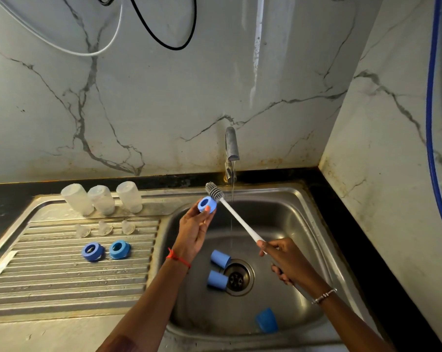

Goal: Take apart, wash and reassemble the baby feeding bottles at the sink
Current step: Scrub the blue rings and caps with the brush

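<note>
My left hand [193, 231] pinches a blue screw ring [206, 205] over the sink basin [278, 224]. My right hand [284, 257] grips the white handle of a bottle brush [236, 219]; its grey bristle head [213, 191] sits just behind the ring. Three clear bottle bodies [102, 200] stand upside down at the back of the draining board [62, 275]. In front of them lie three clear teats [104, 227] and two more blue rings [105, 250]. Three blue caps lie in the basin: two [218, 269] by the drain, one [266, 320] at the front.
The tap [231, 151] at the back runs a thin stream of water into the basin. The drain [237, 276] is in the basin's middle. Marble walls rise behind and to the right, with a black counter edge [354, 237] along the sink's right side.
</note>
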